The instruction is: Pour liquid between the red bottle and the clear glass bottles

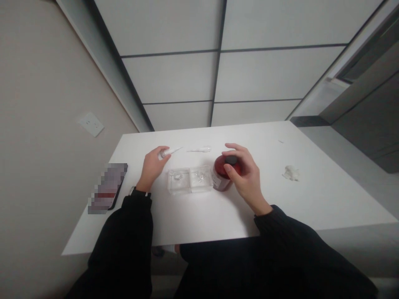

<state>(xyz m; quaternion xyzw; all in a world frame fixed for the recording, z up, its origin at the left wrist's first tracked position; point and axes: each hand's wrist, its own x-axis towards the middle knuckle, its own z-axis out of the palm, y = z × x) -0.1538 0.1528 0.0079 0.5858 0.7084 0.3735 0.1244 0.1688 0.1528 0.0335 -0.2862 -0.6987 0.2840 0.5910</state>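
L hand [152, 168] fingers pinch a clear dropper [172, 151]. R hand [246, 176] fingers clench a red bottle [221, 174] w/ black cap [231, 160], and a clear box [190, 181] sits btwn both hands. Keep a firm hold so neither slips.

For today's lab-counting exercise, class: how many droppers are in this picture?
2. One dropper is held in the left hand, tip pointing right; the other lies on the white table, beyond the clear compartment box. More could be hidden behind the red bottle.
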